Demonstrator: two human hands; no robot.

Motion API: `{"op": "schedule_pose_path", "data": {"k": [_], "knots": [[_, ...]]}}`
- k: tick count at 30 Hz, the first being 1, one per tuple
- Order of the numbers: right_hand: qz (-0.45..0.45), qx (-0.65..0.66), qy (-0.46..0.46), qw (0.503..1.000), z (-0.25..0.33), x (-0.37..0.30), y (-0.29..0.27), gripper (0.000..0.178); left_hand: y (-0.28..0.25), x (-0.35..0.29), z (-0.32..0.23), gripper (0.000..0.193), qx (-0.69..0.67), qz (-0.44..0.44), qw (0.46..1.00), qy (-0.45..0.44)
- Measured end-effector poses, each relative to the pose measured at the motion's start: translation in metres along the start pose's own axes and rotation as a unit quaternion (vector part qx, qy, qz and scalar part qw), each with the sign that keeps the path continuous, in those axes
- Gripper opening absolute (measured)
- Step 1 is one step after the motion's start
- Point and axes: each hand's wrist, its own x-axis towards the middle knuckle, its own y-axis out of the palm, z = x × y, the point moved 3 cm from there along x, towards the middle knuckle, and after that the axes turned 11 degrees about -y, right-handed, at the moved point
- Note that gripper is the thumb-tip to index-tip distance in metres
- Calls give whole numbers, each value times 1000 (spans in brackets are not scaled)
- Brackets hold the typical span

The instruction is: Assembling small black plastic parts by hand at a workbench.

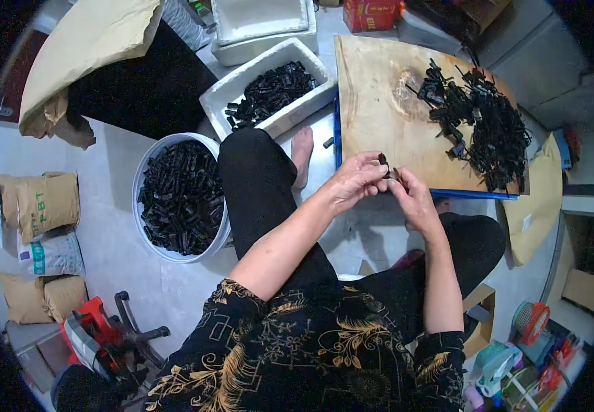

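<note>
In front of me both hands meet close to the near left edge of a wooden board (372, 89). My left hand (360, 182) pinches a small black plastic piece (383, 160), its end showing above the fingertips. Right beside it, my right hand (417, 202) has thumb and forefinger closed at the piece's lower end. A dark sliver shows between those fingers, too small to name. On the board's right half lies a tangled heap of black plastic parts (492, 130), several with thin stems sticking out.
Left of my leg stands a white bucket (138, 226) full of short black pieces. Beyond it, a white foam box (214, 110) holds more. One loose black piece (328, 143) lies on the floor by my foot. Brown paper sacks (39, 206) stand at the far left.
</note>
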Motion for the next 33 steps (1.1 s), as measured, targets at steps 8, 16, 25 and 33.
{"op": "schedule_pose_path", "data": {"k": [8,16,25,33], "knots": [[-14,-40,-59,997,15,-11,-4,9,9,-4,2,48,16,9,1000,1],[-125,13,2,992,13,-28,-11,21,35,-12,-1,44,90,-72,992,43],[-79,118,32,989,8,-28,-8,23,47,-3,14,32,224,-98,968,62],[-23,87,33,995,-3,-29,-2,24,37,5,22,31,330,-97,935,90]]}}
